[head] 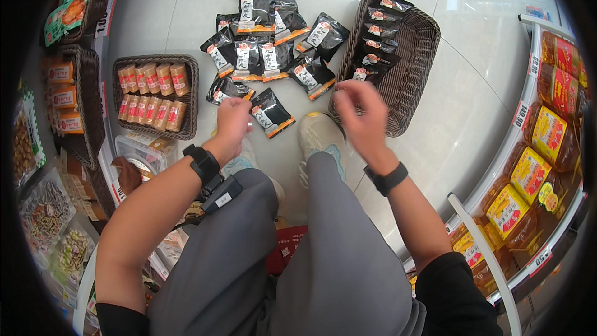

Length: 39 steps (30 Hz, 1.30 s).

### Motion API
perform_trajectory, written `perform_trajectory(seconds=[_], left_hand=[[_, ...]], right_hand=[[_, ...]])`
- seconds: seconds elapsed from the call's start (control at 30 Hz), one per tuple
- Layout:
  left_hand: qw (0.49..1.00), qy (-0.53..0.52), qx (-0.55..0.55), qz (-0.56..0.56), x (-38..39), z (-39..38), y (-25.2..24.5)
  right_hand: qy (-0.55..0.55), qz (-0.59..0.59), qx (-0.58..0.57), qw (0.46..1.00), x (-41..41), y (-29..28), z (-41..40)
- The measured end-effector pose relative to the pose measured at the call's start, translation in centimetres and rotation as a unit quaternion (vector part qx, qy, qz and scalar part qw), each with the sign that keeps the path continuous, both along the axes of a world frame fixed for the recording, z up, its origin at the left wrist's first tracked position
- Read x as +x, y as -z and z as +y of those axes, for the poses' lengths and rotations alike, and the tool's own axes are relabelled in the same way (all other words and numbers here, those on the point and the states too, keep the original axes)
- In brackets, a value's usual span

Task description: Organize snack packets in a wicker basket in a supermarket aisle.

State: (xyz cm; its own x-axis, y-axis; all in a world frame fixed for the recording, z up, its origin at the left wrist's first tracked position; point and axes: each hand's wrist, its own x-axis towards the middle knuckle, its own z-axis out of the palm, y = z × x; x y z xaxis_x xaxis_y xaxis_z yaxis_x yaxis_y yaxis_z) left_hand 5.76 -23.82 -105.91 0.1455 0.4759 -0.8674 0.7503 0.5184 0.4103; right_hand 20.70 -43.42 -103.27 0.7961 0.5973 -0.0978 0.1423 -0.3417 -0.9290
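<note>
Black snack packets (247, 56) with white label panels and orange lower edges lie in a loose, overlapping pile on the floor. My left hand (232, 123) has its fingers curled at the near side of the pile, over the lower edge of one packet (226, 89); whether it grips that packet is unclear. To its right a single packet (273, 113) lies flat. My right hand (363, 112), slightly blurred, hovers by the near left rim of a brown wicker basket (406, 74), with nothing visible in its fingers. Inside, several black packets (380, 30) stand in a row along the left wall.
A smaller wicker basket (192, 98) holds two rows of tan, red-labelled packs at left. Beside it is a clear plastic tub (154, 147). Shelves with snack bags (46, 196) border the left, bottled oil (527, 175) the right. My shoes (322, 135) are close to the packets.
</note>
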Motion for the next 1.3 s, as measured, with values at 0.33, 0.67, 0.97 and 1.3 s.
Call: perform_trajectory(seconds=[0.33,0.67,0.97,1.3], left_hand=[[0.982,-0.145,-0.034,0.117,-2.2,-0.1,2.4],[0.987,-0.129,-0.020,0.091,-1.9,4.0,5.6],[0.988,-0.134,0.035,0.074,-1.7,2.5,3.2],[0.990,-0.069,0.088,-0.089,-2.6,-0.1,-2.0]], right_hand=[[-0.253,-0.010,-0.177,0.951,-6.3,3.3,5.7],[-0.258,-0.025,-0.246,0.934,-7.1,5.4,7.6],[-0.220,0.065,-0.229,0.946,-7.1,5.1,6.8],[-0.148,0.282,-0.021,0.948,-5.9,2.8,3.3]])
